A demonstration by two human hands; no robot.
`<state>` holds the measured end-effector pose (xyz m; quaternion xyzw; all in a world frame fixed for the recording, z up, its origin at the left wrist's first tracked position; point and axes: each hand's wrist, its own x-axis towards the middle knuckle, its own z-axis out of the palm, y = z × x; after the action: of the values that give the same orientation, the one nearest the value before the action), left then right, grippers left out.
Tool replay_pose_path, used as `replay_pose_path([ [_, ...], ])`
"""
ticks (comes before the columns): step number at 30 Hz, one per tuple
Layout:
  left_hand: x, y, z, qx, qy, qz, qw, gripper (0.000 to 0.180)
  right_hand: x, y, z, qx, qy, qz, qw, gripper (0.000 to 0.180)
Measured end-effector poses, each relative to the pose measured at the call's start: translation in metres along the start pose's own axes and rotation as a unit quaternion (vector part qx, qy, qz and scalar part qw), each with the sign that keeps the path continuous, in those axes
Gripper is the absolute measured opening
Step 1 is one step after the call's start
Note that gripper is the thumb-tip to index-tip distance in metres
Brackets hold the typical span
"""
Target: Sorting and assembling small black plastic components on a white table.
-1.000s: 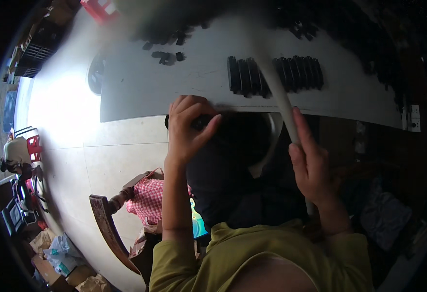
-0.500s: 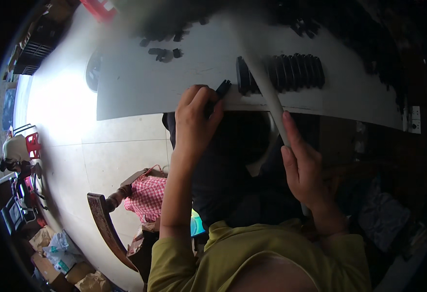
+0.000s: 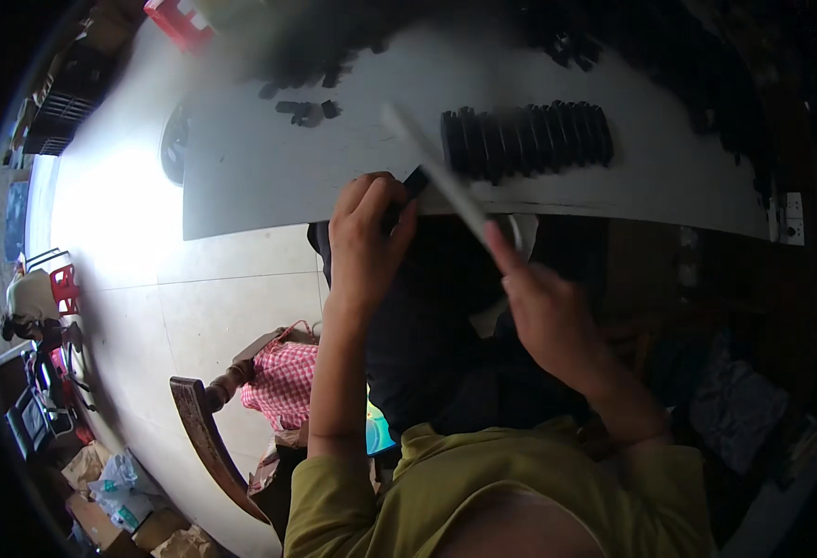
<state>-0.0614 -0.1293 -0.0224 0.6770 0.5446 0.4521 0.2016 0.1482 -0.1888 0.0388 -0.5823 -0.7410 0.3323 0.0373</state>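
Observation:
At the near edge of the grey tabletop (image 3: pixel 260 186), my left hand (image 3: pixel 364 232) pinches a small black piece (image 3: pixel 415 180) whose end sticks out past the fingers. My right hand (image 3: pixel 553 321) is wrapped round a long, narrow, pale grey strip (image 3: pixel 453 189), forefinger stretched along it. The strip slants up and left across the black piece's end; whether they touch I cannot tell. Its far tip is blurred. Just right of the strip, a row of several similar black pieces (image 3: pixel 526 139) stands side by side on the table.
A few loose black pieces (image 3: pixel 306 112) lie further back on the table, with a dark heap (image 3: pixel 567 42) behind. Left of me stands a wooden chair (image 3: pixel 206 437) with a pink checked cloth (image 3: pixel 281 383). Bags and cardboard boxes (image 3: pixel 101 523) sit on the floor.
My right hand has moved left and the strip has swung left with it, off the row of black pieces and over to my left hand. My left hand has barely shifted.

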Motion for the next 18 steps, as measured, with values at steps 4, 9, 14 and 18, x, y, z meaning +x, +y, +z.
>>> replay_pose_path([
  [4,-0.003,0.000,-0.003,0.008,-0.022,0.000,1.000,0.017,0.004,0.015,0.004,0.050,0.008,-0.029,0.998,0.060],
  [9,0.007,0.003,-0.010,-0.007,-0.112,0.093,0.989,0.017,-0.001,0.021,-0.001,0.135,0.203,-0.176,0.954,0.059],
  [14,0.032,0.012,0.025,0.083,-0.018,0.085,0.993,0.015,0.001,0.019,-0.003,0.152,0.224,-0.173,0.947,0.057],
  [18,0.020,0.005,0.019,0.052,-0.053,0.006,0.997,0.015,0.001,0.024,-0.002,0.138,0.200,-0.171,0.955,0.057],
])
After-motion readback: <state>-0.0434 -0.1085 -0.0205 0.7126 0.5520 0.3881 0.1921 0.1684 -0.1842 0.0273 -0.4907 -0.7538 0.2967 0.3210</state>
